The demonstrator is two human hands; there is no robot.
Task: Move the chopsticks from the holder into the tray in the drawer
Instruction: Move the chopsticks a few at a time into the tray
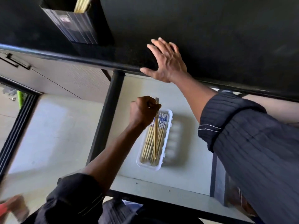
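A dark ribbed holder [76,25] stands on the black counter at the top left, with pale chopsticks [82,4] sticking out of it. In the open drawer [186,189] below lies a white tray [168,135] holding several bamboo chopsticks with blue-patterned ends. My left hand [144,110] is fisted around a pair of chopsticks [155,139] that hang tips-down into the tray. My right hand [166,62] rests flat on the counter's front edge, fingers spread, holding nothing.
The black counter [210,26] overhangs the back of the drawer. A pale cabinet front with a black handle [16,62] sits at the left. The drawer's dark frame [106,118] runs along the left of the tray. Pale floor lies at the lower left.
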